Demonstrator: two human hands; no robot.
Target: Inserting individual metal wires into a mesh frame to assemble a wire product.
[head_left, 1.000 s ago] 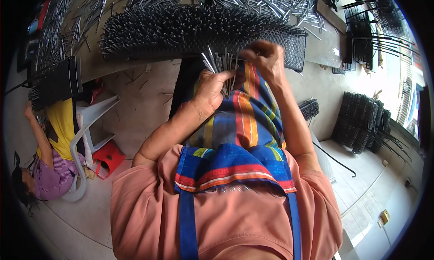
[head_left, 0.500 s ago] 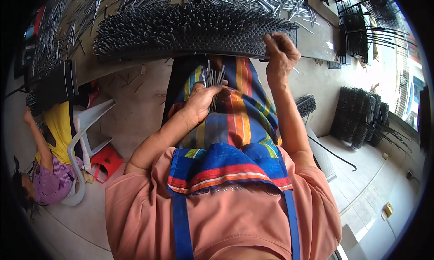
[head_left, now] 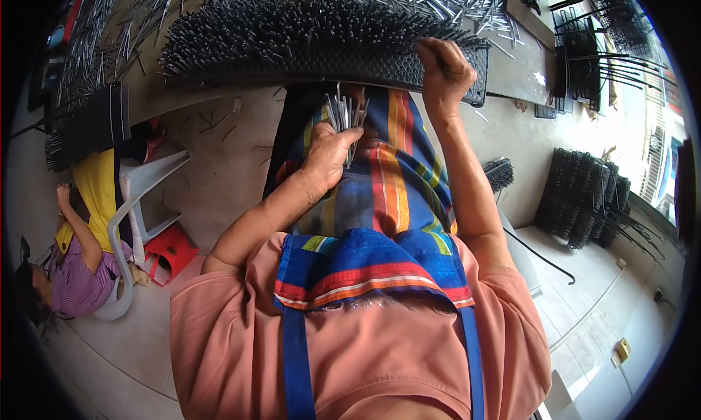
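Note:
A bundle of thin grey metal rods (head_left: 343, 113) stands upright in my left hand (head_left: 326, 155), whose fingers wrap round it above my striped apron. Ahead lies a long black rack (head_left: 398, 66) with a honeycomb of holes. Dark rods (head_left: 292, 36) stand densely over its left and far parts, while holes show along its near right part. My right hand (head_left: 447, 78) is closed in a pinch over the rack's right end. Its fingertips hide whatever they hold.
Loose rods (head_left: 431, 0) cover the table (head_left: 142, 84) behind the rack. At left another person (head_left: 84, 281) sits on a pale chair (head_left: 124, 237) by a similar rack (head_left: 91, 124). Stacked black racks (head_left: 584, 197) stand on the right floor.
My right hand has shifted a little left and away from me over the rack, still pinched. My left hand keeps the rods. The other person's hand has dropped away from their rack.

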